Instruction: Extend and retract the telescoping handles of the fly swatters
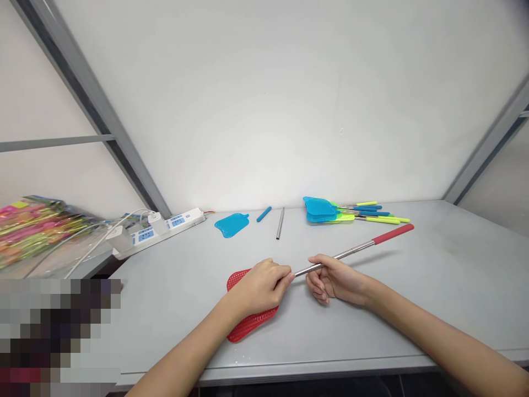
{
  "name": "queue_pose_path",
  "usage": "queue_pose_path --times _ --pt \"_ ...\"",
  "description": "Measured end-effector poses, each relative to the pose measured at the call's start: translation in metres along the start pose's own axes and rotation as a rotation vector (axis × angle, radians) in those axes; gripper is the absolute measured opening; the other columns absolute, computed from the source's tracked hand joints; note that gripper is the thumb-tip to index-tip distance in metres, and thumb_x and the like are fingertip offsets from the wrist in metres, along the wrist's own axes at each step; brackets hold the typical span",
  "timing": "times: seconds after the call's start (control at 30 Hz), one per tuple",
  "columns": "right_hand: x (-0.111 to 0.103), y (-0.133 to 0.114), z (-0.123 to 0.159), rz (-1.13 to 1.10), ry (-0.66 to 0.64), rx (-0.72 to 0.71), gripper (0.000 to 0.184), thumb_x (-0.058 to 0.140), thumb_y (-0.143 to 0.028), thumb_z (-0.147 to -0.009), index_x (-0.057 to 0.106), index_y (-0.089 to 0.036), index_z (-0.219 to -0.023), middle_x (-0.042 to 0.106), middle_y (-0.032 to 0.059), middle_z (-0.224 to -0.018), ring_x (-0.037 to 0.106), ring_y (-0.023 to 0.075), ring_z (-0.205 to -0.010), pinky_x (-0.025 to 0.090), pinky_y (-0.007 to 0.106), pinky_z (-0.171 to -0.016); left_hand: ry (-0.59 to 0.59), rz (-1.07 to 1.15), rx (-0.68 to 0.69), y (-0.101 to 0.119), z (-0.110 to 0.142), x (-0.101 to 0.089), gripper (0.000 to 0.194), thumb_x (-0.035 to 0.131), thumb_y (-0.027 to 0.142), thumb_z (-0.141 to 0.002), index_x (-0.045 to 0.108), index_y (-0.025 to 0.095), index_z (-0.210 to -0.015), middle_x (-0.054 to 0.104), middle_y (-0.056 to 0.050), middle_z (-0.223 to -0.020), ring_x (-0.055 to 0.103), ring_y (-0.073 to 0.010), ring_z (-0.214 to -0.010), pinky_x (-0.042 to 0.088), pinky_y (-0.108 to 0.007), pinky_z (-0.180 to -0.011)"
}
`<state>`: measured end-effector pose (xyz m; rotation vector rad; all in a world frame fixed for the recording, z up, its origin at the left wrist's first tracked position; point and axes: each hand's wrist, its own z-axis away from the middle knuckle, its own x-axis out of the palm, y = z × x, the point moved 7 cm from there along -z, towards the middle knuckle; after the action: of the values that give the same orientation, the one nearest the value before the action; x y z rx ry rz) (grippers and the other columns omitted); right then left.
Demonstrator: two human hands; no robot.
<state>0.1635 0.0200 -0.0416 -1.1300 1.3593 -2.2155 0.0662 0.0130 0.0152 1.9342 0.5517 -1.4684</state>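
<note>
A red fly swatter (253, 325) with a steel rod and a red grip (394, 234) slants across the desk in front of me. My left hand (264, 284) is closed around the neck, where the rod meets the perforated red head, and covers part of that head. Farther up the rod, my right hand (334, 278) has it loosely between thumb and curled fingers, palm partly turned up. The grip end points up to the right, raised off the desk. Beyond my hands lie a loose blue swatter head (232, 225), a blue grip (263, 214) and a bare steel rod (280, 223).
Several blue and yellow-green fly swatters (320, 209) are piled by the back wall, right of centre. A white power strip (165, 231) with plugs and cables runs along the left edge. Colourful plastic-wrapped packs (37, 231) lie farther left. The grey desk (454, 298) has its front edge near me.
</note>
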Motion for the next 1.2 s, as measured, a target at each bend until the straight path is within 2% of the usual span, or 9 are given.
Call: queue_pose_path --times 0.53,0.9,1.2 --pt "-0.003 0.002 -0.003 -0.016 0.013 0.002 0.045 0.031 -0.042 -0.08 0.046 -0.013 -0.049 0.043 0.0008 -0.05 0.043 0.0107 -0.046 0.033 0.024 -0.047 -0.007 -0.011 0.014 0.001 0.0 -0.001 0.031 0.024 0.027 -0.087 0.031 0.018 -0.059 0.041 0.003 -0.051 0.04 -0.0111 -0.054 0.033 -0.024 -0.063" --pt "-0.004 -0.005 -0.001 0.029 0.07 -0.026 0.043 0.032 -0.04 -0.08 0.047 -0.013 -0.05 0.043 0.0003 -0.05 0.042 0.0101 -0.045 0.033 0.025 -0.047 0.042 -0.066 0.063 0.003 -0.001 -0.005 0.028 0.026 0.024 -0.087 0.038 0.018 -0.062 0.046 0.001 -0.055 0.039 -0.0117 -0.053 0.032 -0.027 -0.063" --pt "-0.013 -0.005 0.0 -0.026 0.172 -0.054 0.038 0.042 -0.039 -0.077 0.031 -0.017 -0.048 0.028 -0.0048 -0.046 0.036 0.0086 -0.043 0.027 0.023 -0.045 0.032 -0.122 0.082 0.001 -0.002 -0.004 0.03 0.025 0.032 -0.087 0.038 0.018 -0.064 0.045 0.002 -0.057 0.04 -0.0112 -0.055 0.031 -0.027 -0.063"
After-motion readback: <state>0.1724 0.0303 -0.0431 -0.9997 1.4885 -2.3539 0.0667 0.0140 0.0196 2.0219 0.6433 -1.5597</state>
